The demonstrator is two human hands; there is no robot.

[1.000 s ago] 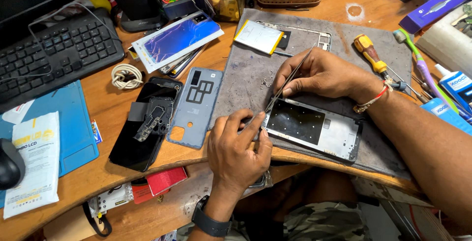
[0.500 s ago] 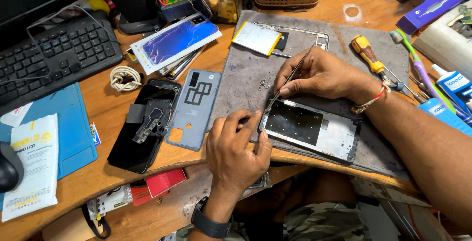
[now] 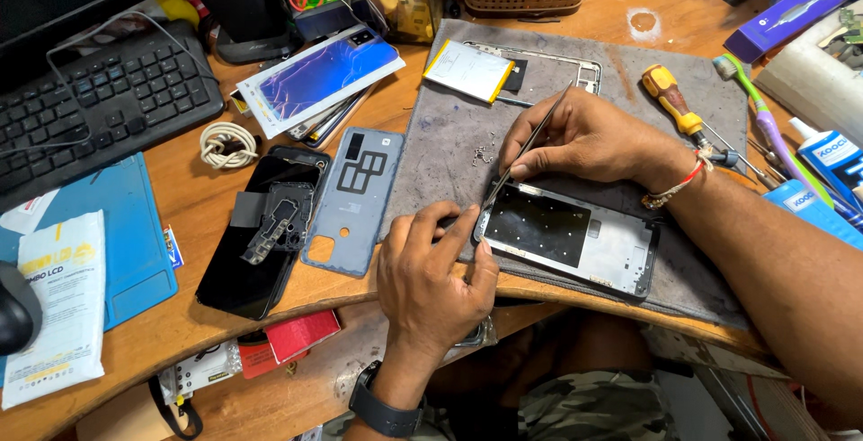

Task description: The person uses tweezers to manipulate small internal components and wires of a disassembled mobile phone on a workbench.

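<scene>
A silver phone frame (image 3: 575, 241) with a black inner panel lies on a grey work mat (image 3: 449, 144). My left hand (image 3: 431, 270) pinches the frame's near left corner between thumb and fingers. My right hand (image 3: 584, 140) grips thin metal tweezers (image 3: 526, 149), whose tips touch the frame's top left corner just above my left thumb. Several tiny screws (image 3: 483, 153) lie on the mat beside the tweezers.
A grey back cover (image 3: 355, 198) and a black phone (image 3: 261, 234) with loose parts lie left of the mat. Behind them are a blue-purple phone panel (image 3: 324, 77), a battery (image 3: 470, 70), another frame (image 3: 575, 68), a yellow-handled screwdriver (image 3: 674, 104), a keyboard (image 3: 99, 108) and a coiled cable (image 3: 229, 144).
Both hands stay on the frame. The tweezers' tip has shifted slightly along the frame's top left corner; nothing else has moved.
</scene>
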